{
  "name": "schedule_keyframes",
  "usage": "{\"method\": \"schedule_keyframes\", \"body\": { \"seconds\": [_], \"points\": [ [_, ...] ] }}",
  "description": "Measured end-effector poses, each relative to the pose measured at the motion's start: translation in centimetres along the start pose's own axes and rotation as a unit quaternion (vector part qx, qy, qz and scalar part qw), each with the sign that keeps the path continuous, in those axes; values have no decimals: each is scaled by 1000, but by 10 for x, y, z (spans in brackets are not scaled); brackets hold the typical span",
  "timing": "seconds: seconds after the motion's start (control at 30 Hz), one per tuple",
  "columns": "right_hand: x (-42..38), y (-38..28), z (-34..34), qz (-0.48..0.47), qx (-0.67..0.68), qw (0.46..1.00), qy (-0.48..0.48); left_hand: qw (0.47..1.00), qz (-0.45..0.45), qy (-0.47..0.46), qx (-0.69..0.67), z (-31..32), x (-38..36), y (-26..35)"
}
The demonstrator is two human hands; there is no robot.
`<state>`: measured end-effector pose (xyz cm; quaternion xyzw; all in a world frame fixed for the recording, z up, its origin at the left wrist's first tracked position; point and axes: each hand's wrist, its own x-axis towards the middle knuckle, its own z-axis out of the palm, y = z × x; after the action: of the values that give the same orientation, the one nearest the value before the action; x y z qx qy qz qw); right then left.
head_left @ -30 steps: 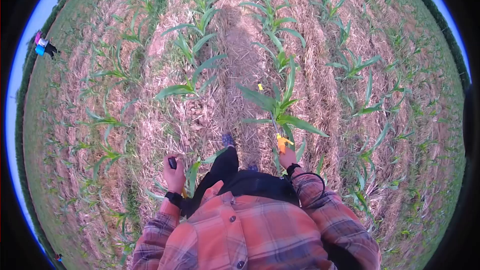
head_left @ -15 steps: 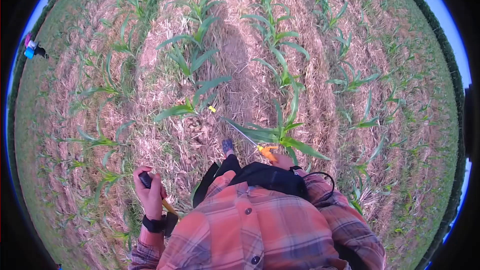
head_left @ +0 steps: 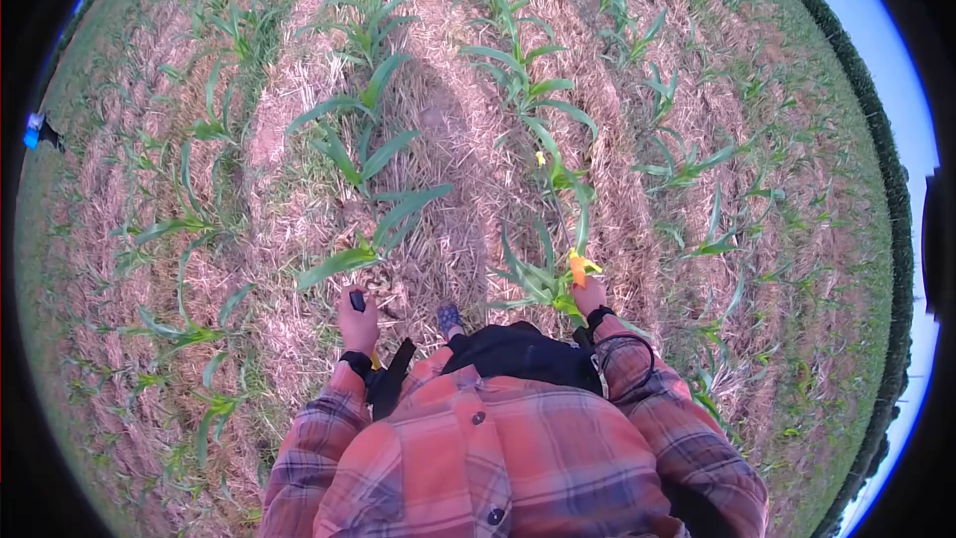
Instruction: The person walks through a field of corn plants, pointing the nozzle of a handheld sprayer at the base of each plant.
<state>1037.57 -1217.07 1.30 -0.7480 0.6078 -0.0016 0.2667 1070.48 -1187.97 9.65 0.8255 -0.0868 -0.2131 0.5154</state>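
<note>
My left hand (head_left: pixel 358 325) is closed around the black grip of a pump lever (head_left: pixel 357 301), low on the left beside my body. Part of the lever's yellow shaft shows near my wrist; the rest is hidden. On the right, my right hand (head_left: pixel 591 295) grips the orange and yellow handle of a spray wand (head_left: pixel 581 267). The wand's thin tube runs forward among the leaves of a young corn plant (head_left: pixel 540 284). Its yellow nozzle (head_left: pixel 540 157) hangs over the right-hand row, close to another corn plant (head_left: pixel 563 177).
Rows of young corn run away ahead, with dry straw (head_left: pixel 448 199) covering the soil between them. A left-row corn plant (head_left: pixel 373 249) stands in front of my left hand. My shoe (head_left: pixel 449 319) is between the rows. Far left is a person in blue (head_left: pixel 36 132).
The wand has swung right, its nozzle passing from the left row to the right row. My left hand has moved forward and inward with the lever. The view has shifted slightly.
</note>
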Motion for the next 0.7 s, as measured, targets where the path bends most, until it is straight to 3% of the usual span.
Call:
{"method": "schedule_keyframes", "body": {
  "seconds": [0.03, 0.07, 0.13, 0.23, 0.33, 0.43, 0.5, 0.7],
  "points": [
    [-1, -7, -8, -6, 0, 1000, 25, 1000, 16, 2, 2, -10, 3, 2],
    [-2, -12, -10, -6, 0, 1000, 26, 995, -46, -29, -88, -26, -12, 51],
    [3, -18, -15, 45, -20, 998, 34, 987, -13, -37, -155, -68, -35, 97],
    [9, -23, -15, 47, -48, 998, 15, 974, 18, 27, -224, -124, -78, 141],
    [13, -33, -3, 28, -56, 998, -4, 979, 24, 56, -193, -119, -71, 128],
    [15, -59, 11, -34, -66, 996, -58, 990, -22, 52, -130, -68, -17, 83],
    [24, -80, 24, -89, -68, 990, -83, 994, 43, 92, -37, -38, 15, 31],
    [29, -135, 27, -218, -28, 959, -178, 995, 4, 99, -18, -19, 47, 36]
  ]
}}
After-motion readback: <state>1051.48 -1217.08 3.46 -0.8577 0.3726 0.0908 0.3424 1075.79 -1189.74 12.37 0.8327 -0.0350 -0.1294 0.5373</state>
